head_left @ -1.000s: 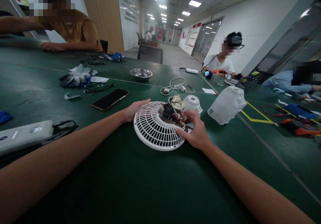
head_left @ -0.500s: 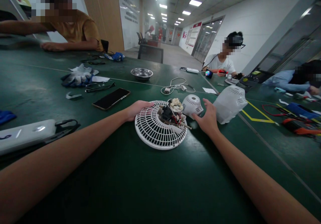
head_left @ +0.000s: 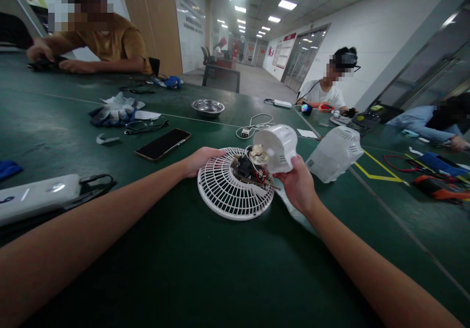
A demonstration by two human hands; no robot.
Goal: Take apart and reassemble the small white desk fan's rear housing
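A round white fan grille lies on the green table, its slats facing up. My left hand grips its upper left rim, fingers partly hidden. At the grille's centre sits an exposed fan motor with red and black wires and a cream-coloured part on top. In my right hand is a white plastic motor cover, held tilted just above and right of the motor, its hollow side turned toward it. A larger translucent white plastic housing stands to the right of that hand.
A phone, gloves and a white power strip lie at left. Behind the grille are a metal bowl and a white cable. An orange multimeter lies right. Several other people sit around the table.
My right hand has closed on the motor cover, lifted it off the table and turned it toward the motor. My left hand and the grille have stayed put.
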